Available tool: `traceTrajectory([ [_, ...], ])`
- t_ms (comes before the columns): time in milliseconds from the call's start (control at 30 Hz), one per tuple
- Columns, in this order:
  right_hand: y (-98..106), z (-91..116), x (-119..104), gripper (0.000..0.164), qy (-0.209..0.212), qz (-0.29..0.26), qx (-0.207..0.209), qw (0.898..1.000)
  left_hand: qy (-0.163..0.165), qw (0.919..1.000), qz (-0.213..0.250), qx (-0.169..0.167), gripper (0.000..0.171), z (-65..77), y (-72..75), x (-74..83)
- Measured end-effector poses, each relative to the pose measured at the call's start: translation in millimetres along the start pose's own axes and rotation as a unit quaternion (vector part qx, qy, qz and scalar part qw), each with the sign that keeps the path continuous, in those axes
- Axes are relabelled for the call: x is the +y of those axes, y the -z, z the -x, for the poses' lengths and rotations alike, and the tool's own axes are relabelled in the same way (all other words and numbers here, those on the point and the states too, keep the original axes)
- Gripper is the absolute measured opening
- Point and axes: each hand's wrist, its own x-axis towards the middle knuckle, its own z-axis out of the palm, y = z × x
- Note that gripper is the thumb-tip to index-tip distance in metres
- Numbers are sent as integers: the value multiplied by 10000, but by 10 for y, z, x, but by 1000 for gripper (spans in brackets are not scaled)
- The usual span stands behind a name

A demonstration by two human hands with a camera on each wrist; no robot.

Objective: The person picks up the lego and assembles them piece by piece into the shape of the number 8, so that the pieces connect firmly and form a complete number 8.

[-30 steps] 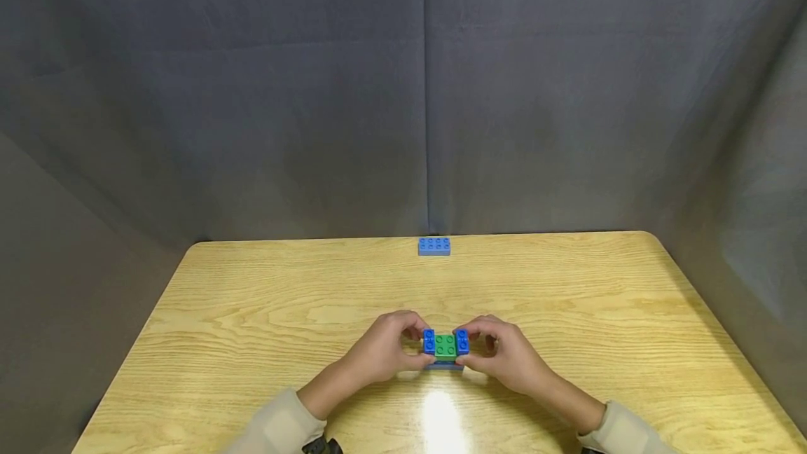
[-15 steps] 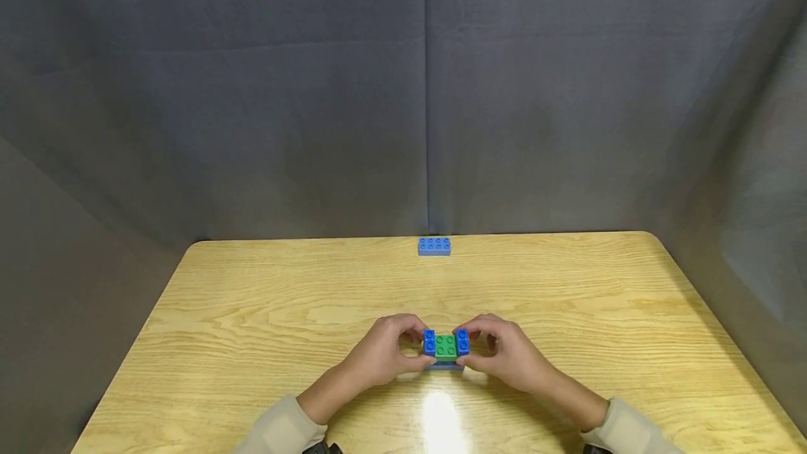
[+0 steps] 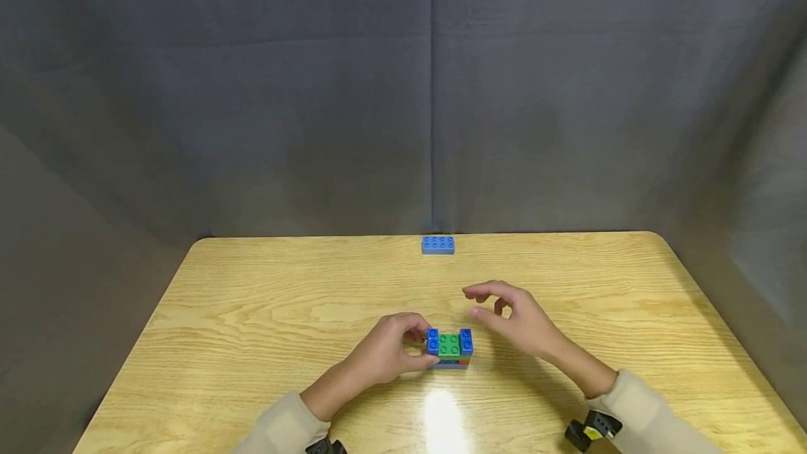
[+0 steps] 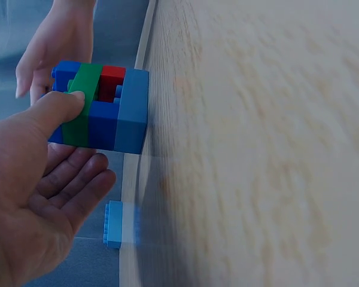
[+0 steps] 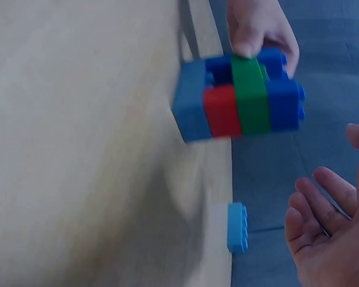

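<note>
A stack of toy building bricks [image 3: 449, 347] stands on the table. Its bottom is a light blue brick [image 4: 133, 113]. Above that sit a dark blue brick [image 4: 103, 125] at one end and a red brick [image 5: 222, 112] at the other. A long green brick [image 5: 251, 101] spans these, topped by a small dark blue brick at each end. My left hand [image 3: 383, 352] pinches the stack's left end, its thumb on the near side. My right hand [image 3: 526, 321] is off the stack, behind and to its right, fingers loosely bent and holding nothing.
Another light blue brick [image 3: 438, 246] lies near the far edge of the wooden table [image 3: 284, 279]. A dark grey curtain [image 3: 315, 125] hangs behind and around the table.
My right hand has let go of the stack's right end and moved up and to the right. The left hand still holds its end.
</note>
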Motion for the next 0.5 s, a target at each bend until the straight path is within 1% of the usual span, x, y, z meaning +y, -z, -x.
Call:
traceTrajectory([
  [233, 168, -301, 91, 35, -42, 366, 188, 9991, 8, 9998, -169, -62, 23, -21, 11, -3],
  [400, 236, -506, 192, 40, -187, 549, 182, 9981, 60, 9998, -153, -87, 23, -17, 6, -2],
  [500, 255, -623, 260, 42, -248, 606, 106, 9978, 80, 9998, -159, -68, 23, -11, 1, 0],
])
